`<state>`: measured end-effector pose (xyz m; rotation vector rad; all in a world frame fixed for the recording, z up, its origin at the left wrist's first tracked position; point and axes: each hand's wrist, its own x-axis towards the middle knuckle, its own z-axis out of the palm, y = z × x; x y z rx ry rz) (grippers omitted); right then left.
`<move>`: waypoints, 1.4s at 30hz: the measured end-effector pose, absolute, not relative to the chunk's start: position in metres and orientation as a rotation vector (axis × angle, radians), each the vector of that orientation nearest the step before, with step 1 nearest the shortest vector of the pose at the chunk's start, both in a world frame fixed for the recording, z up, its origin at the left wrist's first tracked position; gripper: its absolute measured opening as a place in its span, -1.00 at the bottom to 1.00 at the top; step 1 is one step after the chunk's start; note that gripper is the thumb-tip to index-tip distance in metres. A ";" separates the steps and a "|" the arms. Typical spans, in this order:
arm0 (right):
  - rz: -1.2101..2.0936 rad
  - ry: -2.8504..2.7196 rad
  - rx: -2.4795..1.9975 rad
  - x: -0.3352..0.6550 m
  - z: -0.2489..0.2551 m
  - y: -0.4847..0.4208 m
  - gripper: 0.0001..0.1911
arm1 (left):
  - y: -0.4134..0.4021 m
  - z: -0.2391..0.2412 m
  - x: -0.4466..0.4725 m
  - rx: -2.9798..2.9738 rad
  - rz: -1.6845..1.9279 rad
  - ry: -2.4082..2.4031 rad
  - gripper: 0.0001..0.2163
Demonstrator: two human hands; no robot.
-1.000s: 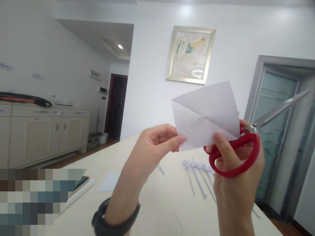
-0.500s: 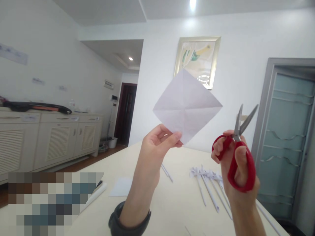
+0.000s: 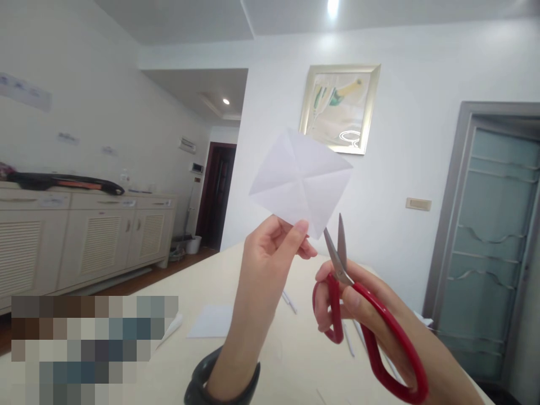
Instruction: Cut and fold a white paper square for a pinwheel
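Between the thumb and fingers of my left hand (image 3: 274, 247) is a square sheet of white paper (image 3: 301, 174), held up by its lower edge and turned cornerwise. Creases cross at its middle. My right hand (image 3: 358, 304) grips red-handled scissors (image 3: 340, 270), fingers through the loops. The metal blades are spread and point up, close to the paper's lower right corner; whether they touch it I cannot tell. A dark band (image 3: 223, 377) circles my left wrist.
On the cream table (image 3: 253, 360) lie a flat white sheet (image 3: 211, 322) and thin rolled paper sticks (image 3: 290, 302), more of them partly hidden behind my right hand. A blurred patch covers the lower left. Cabinets (image 3: 101, 236) line the left wall.
The scissors have swung left and lower, from beside the door frame to near the paper. The paper has tilted and shifted slightly left in my left hand.
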<state>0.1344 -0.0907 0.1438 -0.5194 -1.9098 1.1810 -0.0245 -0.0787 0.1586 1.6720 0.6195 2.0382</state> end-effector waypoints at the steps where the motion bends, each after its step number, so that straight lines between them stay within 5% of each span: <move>1: 1.192 -1.887 -0.580 0.134 0.144 -0.094 -0.71 | -0.080 0.159 -0.024 1.680 2.048 0.629 -0.76; 11: 1.051 -1.867 -0.711 0.133 0.151 -0.110 -0.86 | -0.091 0.156 -0.009 1.673 2.056 0.652 -0.78; 42: 1.133 -1.790 -0.625 0.131 0.152 -0.115 -0.85 | -0.101 0.155 -0.007 1.742 2.082 0.717 -0.80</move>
